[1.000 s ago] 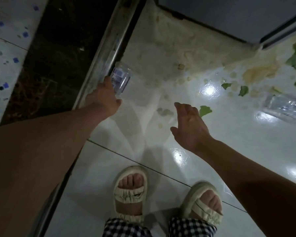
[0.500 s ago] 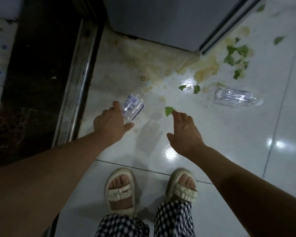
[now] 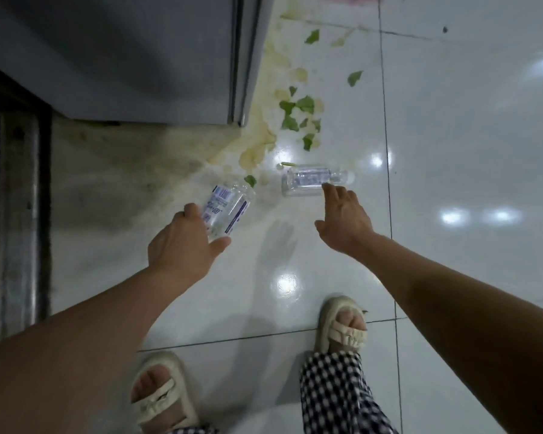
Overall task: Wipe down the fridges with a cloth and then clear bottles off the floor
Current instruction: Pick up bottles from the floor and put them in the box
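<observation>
Dim, softly blurred wide-angle view; overhead lights glare off the glossy floor (image 3: 452, 151), edges darkened.

We see a clear labelled bottle (image 3: 227, 209) tilted in our left hand (image 3: 182, 245); another clear bottle (image 3: 311, 180) lies sideways on the floor (image 3: 467, 151) by the grey fridge (image 3: 123, 57).

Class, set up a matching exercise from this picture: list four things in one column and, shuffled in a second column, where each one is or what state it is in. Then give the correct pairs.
Column one:
1. clear plastic bottle with a blue and white label
2. clear plastic bottle without a label
3. torn green leaf pieces
4. grey fridge

Column two:
A. scattered over the yellowish stain
B. standing at the upper left
C. held in the left hand
D. lying on the white floor tile, at the right hand's fingertips

Pairs: 1-C, 2-D, 3-A, 4-B
</observation>
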`<move>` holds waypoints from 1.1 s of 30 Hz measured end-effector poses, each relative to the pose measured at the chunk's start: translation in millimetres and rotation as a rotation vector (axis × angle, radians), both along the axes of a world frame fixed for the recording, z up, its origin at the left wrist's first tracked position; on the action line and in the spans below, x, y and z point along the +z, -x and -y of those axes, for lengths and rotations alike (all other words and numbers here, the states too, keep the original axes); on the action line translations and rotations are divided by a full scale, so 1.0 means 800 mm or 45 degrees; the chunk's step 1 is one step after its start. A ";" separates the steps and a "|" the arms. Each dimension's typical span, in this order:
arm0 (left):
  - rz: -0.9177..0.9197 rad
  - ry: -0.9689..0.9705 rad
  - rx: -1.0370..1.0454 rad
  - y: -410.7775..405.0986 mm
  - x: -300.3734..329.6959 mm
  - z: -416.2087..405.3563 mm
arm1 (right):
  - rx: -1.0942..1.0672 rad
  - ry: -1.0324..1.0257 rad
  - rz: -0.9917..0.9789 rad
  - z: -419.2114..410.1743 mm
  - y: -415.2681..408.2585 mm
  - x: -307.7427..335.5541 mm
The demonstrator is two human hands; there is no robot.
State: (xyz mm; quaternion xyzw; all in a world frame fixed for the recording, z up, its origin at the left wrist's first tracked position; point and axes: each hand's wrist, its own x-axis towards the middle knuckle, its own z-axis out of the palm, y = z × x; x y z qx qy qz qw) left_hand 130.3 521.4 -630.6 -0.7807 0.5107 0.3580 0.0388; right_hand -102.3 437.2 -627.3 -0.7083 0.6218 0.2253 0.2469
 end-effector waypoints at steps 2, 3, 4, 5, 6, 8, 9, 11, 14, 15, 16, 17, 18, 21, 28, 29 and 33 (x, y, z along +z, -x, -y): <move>0.026 0.011 -0.026 0.019 -0.019 0.013 | -0.074 0.007 0.020 0.026 0.021 -0.025; 0.043 0.007 -0.020 0.028 -0.031 0.018 | -0.086 0.029 0.035 0.038 0.030 -0.040; 0.060 0.004 -0.002 0.037 -0.044 0.023 | -0.070 0.060 0.045 0.049 0.038 -0.056; 0.071 0.002 0.027 0.045 -0.058 0.027 | -0.028 0.089 0.041 0.060 0.045 -0.072; 0.075 0.004 0.058 0.053 -0.070 0.032 | 0.029 0.113 0.023 0.070 0.051 -0.089; 0.076 0.019 0.100 0.068 -0.094 0.040 | 0.159 0.147 -0.024 0.089 0.060 -0.123; 0.081 0.029 0.105 0.075 -0.104 0.043 | 0.220 0.150 -0.050 0.096 0.064 -0.140; 0.099 0.049 0.101 0.086 -0.121 0.049 | 0.321 0.165 -0.091 0.104 0.070 -0.170; 0.113 0.046 0.099 0.100 -0.134 0.052 | 0.404 0.280 -0.081 0.106 0.078 -0.198; 0.116 0.037 0.090 0.104 -0.135 0.053 | 0.409 0.314 -0.073 0.105 0.081 -0.200; 0.121 0.027 0.079 0.108 -0.133 0.053 | 0.398 0.324 -0.064 0.104 0.085 -0.199; 0.131 0.018 0.069 0.112 -0.130 0.054 | 0.367 0.310 -0.053 0.101 0.089 -0.196; 0.140 0.007 0.059 0.116 -0.124 0.056 | 0.319 0.282 -0.042 0.098 0.095 -0.189; 0.149 -0.027 0.058 0.135 -0.091 0.066 | 0.155 0.216 0.013 0.088 0.121 -0.150; 0.145 0.001 -0.008 0.204 0.056 0.131 | -0.062 0.139 0.138 0.090 0.193 0.028; 0.132 0.015 -0.014 0.216 0.080 0.144 | -0.092 0.130 0.149 0.094 0.205 0.056; 0.089 0.078 -0.095 0.269 0.181 0.193 | -0.212 0.138 0.183 0.111 0.252 0.169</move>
